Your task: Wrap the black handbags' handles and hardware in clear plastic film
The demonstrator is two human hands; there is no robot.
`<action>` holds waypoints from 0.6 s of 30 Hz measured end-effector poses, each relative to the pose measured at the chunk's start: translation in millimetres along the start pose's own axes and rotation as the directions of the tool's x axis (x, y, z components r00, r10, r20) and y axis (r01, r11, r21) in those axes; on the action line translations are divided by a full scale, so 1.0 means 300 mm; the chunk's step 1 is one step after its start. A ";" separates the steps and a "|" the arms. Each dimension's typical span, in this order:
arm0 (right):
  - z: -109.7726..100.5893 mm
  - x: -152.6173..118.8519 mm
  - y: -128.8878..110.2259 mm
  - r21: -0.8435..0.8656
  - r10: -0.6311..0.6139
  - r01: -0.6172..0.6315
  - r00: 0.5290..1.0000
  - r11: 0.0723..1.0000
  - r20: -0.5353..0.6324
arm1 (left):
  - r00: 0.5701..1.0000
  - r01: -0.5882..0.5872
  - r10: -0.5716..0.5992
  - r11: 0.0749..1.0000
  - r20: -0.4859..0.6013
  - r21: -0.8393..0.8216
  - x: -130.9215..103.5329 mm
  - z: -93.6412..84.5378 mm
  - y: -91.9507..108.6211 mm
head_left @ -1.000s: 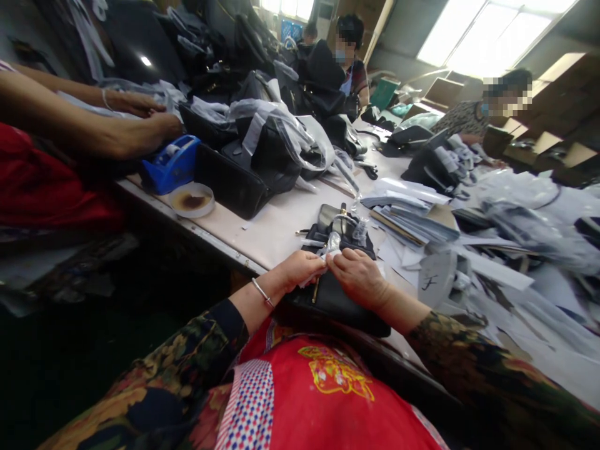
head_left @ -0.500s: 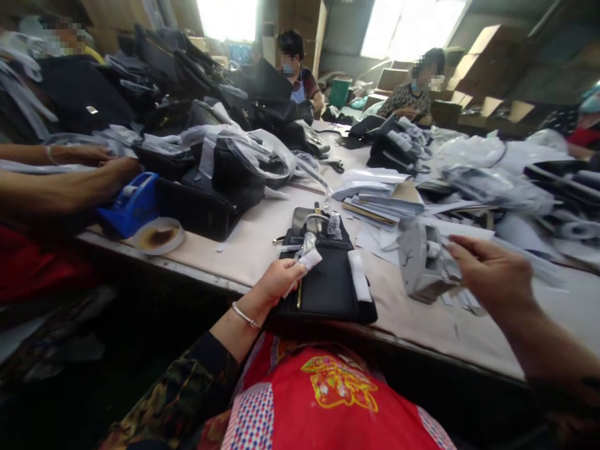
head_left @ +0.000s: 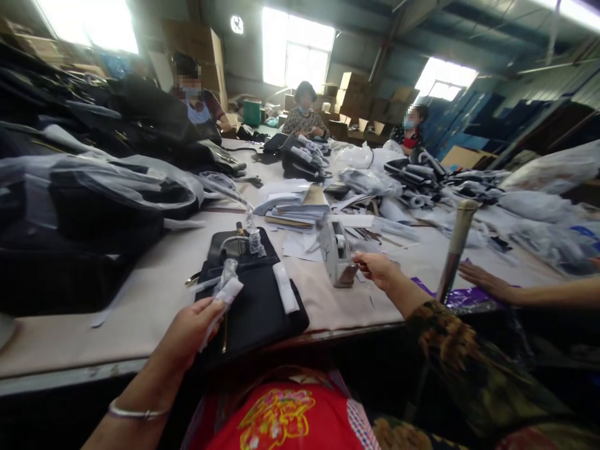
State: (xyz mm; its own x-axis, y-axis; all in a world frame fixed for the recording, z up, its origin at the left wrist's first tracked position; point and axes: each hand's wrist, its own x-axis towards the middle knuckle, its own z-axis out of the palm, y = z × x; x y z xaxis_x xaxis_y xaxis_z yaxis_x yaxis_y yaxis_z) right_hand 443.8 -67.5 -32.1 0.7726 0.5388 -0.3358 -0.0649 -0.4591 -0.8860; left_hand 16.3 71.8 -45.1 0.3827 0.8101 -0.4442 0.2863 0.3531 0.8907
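Note:
A flat black bag (head_left: pixel 255 300) lies at the table's near edge, with white wrapping on its right side and a clear-wrapped handle at its top. My left hand (head_left: pixel 194 325) is closed over the bag's left part, pinching a white-wrapped strap (head_left: pixel 229 292). To the right of the bag stands a grey tape dispenser (head_left: pixel 336 256). My right hand (head_left: pixel 379 269) is at the dispenser's right end, thumb and fingertips pressed together; what they pinch, if anything, is too small to make out.
A paper stack (head_left: pixel 295 209) lies behind the dispenser. Black bags in wrapping (head_left: pixel 107 206) are heaped at left. A metal pole (head_left: pixel 455 250) rises at the right edge, beside a co-worker's hand (head_left: pixel 487 282) on purple plastic (head_left: pixel 469 297). Several co-workers are around the table.
The view has swung right, so the bag and dispenser appear further left. The pole and the co-worker's hand have come into view. My left hand still grips the strap; my right stays by the dispenser.

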 end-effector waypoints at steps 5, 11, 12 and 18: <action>0.047 -0.029 -0.033 0.051 0.030 -0.028 0.998 0.998 -0.049 | 1.000 0.001 -0.001 1.000 0.002 -0.012 -0.003 -0.001 0.005; 0.014 -0.153 -0.046 0.081 -0.096 0.102 0.992 0.991 -0.079 | 1.000 -0.007 0.007 1.000 0.015 -0.031 0.001 -0.004 -0.001; 0.011 -0.179 -0.036 0.083 -0.096 0.101 0.993 0.991 -0.071 | 1.000 -0.010 0.011 0.999 0.014 -0.032 0.003 -0.004 -0.005; 0.053 -0.239 0.050 0.048 -0.021 0.022 1.000 0.999 -0.017 | 1.000 -0.015 0.015 1.000 0.007 0.012 0.013 -0.005 -0.015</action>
State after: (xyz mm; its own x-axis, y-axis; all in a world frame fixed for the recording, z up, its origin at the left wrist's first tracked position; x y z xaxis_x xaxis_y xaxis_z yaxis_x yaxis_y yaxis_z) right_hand 377.3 -101.7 -26.3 0.7847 0.5360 -0.3112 -0.0784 -0.4122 -0.9077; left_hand 15.0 74.1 -50.8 0.3932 0.8120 -0.4314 0.2913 0.3350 0.8961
